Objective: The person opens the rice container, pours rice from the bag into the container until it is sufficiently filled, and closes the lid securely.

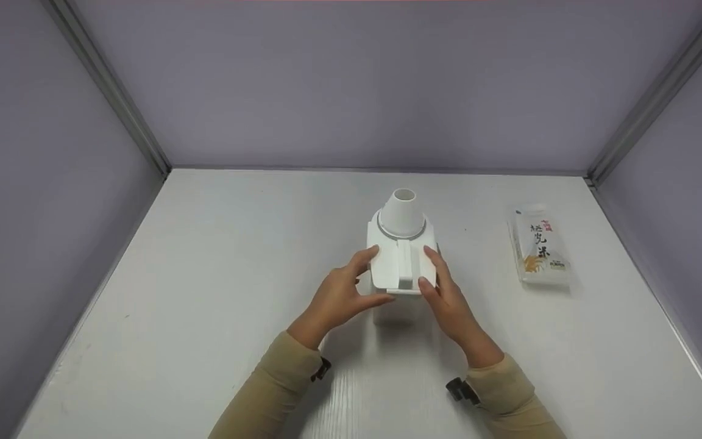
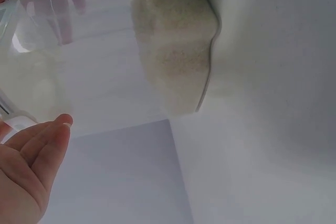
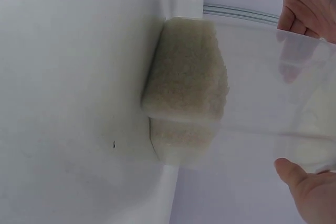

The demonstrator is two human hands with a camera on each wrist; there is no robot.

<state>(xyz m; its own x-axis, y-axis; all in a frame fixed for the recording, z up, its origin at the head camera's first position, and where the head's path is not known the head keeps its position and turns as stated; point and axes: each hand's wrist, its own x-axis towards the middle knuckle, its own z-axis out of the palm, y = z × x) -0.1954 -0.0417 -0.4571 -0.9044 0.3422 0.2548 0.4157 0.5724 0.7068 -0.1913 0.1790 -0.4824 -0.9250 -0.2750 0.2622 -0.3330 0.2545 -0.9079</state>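
Observation:
A clear plastic rice container [image 2: 100, 77] stands upright on the table, rice [image 3: 184, 72] filling its lower part. Its white lid [image 1: 384, 265] carries a raised handle bar and, at the far end, a white cone-shaped cup [image 1: 403, 213]. My left hand [image 1: 339, 296] holds the lid at its left side, with the thumb along the front edge and a forefinger at the left rim. From the other side my right hand [image 1: 451, 305] grips the lid, thumb and forefinger over its right part. The remaining fingers are mostly hidden behind the lid in the head view.
A clear bag of rice [image 1: 540, 247] with dark lettering lies on the white table [image 1: 235, 268] to the right. Grey-lilac panels [image 1: 351, 85] with metal frame posts enclose the table at the back and both sides.

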